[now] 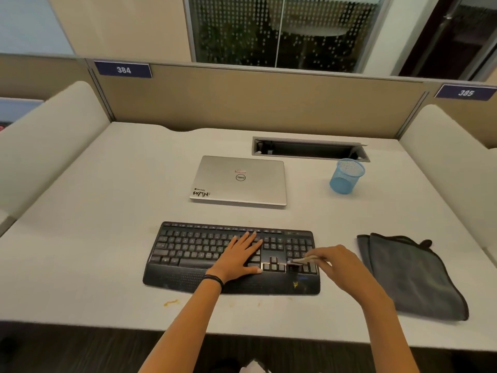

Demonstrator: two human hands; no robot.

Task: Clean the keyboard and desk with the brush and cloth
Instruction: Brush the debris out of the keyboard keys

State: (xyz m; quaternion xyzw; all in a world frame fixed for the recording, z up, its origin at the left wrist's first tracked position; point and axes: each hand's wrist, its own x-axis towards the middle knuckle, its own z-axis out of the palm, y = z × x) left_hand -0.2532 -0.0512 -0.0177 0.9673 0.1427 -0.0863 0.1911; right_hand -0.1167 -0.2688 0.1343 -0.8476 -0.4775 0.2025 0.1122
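Right grip pinches brush on keyboard, left grip flat.

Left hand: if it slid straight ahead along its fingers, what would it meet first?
Beyond the keyboard, probably the closed laptop, near its right front corner, though it could narrowly miss.

We see bare forearms, bare left hand, bare right hand, thin black band round the left wrist, possibly two stacked strands, we can't resolve that.
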